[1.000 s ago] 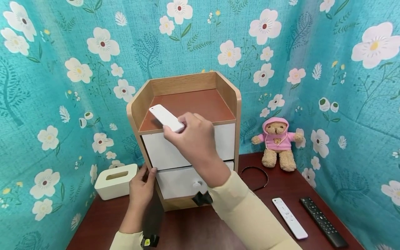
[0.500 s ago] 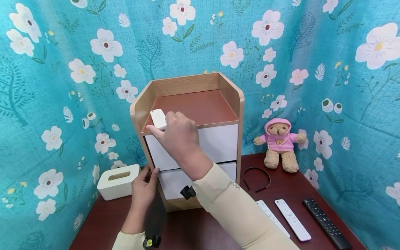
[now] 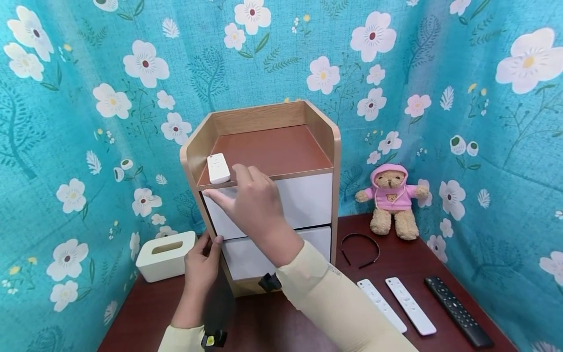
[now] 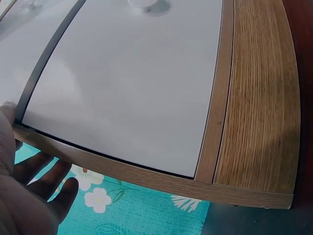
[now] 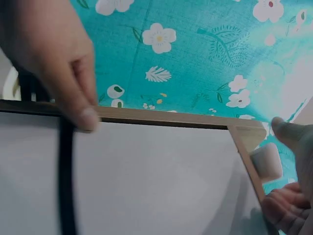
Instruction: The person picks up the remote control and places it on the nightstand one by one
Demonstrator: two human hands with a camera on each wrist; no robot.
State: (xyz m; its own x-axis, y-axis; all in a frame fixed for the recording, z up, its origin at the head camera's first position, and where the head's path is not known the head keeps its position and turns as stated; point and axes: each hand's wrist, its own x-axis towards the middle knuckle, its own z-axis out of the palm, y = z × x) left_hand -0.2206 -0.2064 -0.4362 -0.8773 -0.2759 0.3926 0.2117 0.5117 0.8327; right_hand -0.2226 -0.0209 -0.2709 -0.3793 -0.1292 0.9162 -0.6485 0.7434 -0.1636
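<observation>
A white remote control [image 3: 218, 168] lies at the front left of the brown top of a small two-drawer cabinet [image 3: 281, 146]. Just right of it is my right hand [image 3: 257, 208], thumb and fingers spread and a gap between them and the remote. The right wrist view shows the remote's end [image 5: 266, 161] between the parted thumb and fingers, touching neither. My left hand [image 3: 201, 264] grips the cabinet's left front edge, thumb on the front and fingers along the side panel. In the left wrist view those fingers [image 4: 49, 178] are partly hidden by the edge.
A cream tissue box [image 3: 167, 256] stands left of the cabinet. On the right are a headband [image 3: 377, 252], two white remotes [image 3: 381, 305] [image 3: 411, 305], a black remote [image 3: 457, 312] and a teddy bear [image 3: 391, 200] in a pink hoodie. Floral curtain [image 3: 281, 63] surrounds the dark red table [image 3: 272, 322].
My right hand has moved left and lowered the white remote onto the cabinet top, then let go of it. My left hand has stayed at the cabinet edge.
</observation>
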